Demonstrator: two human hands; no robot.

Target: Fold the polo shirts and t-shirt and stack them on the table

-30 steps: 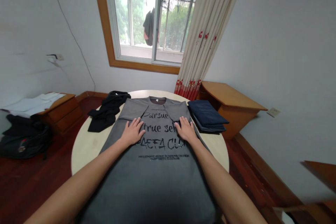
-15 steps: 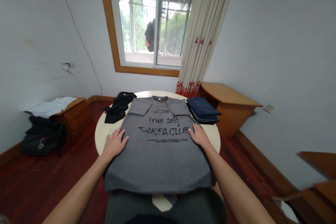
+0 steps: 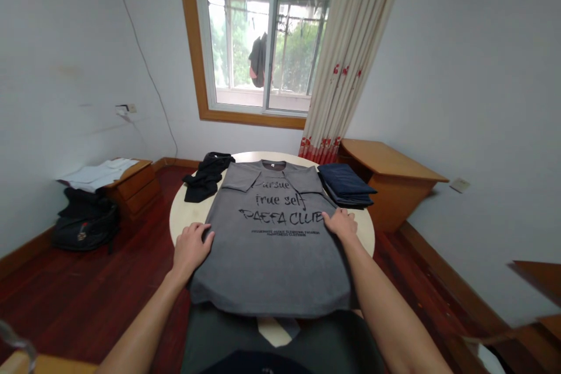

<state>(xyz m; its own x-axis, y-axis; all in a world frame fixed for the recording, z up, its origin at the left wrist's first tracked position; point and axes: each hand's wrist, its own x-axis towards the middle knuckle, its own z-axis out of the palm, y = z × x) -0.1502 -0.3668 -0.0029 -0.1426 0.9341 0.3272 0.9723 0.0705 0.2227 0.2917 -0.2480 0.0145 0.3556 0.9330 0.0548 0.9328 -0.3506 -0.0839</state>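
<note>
A grey T-shirt (image 3: 272, 263) with black lettering lies spread front side up, collar away from me and hem hanging over the near table edge. My left hand (image 3: 191, 247) is at its left side, fingers bent at the edge and thumb on the cloth. At the opposite side, level with the large lettering, my right hand (image 3: 343, 224) has its fingers curled over the shirt's edge and its thumb on top. Both hands appear to pinch the side edges. The fingertips under the fabric are partly hidden.
On the round cream table (image 3: 184, 222), crumpled black clothing (image 3: 204, 178) lies far left and a stack of folded dark clothes (image 3: 346, 184) far right. A wooden desk (image 3: 390, 169) stands beyond the right side. A dark stool or seat (image 3: 228, 339) is below the hem.
The hands' spread, flat fingers have curled in at the shirt's sides. The lower shirt edges have drawn slightly inward. The whole view has shifted a little.
</note>
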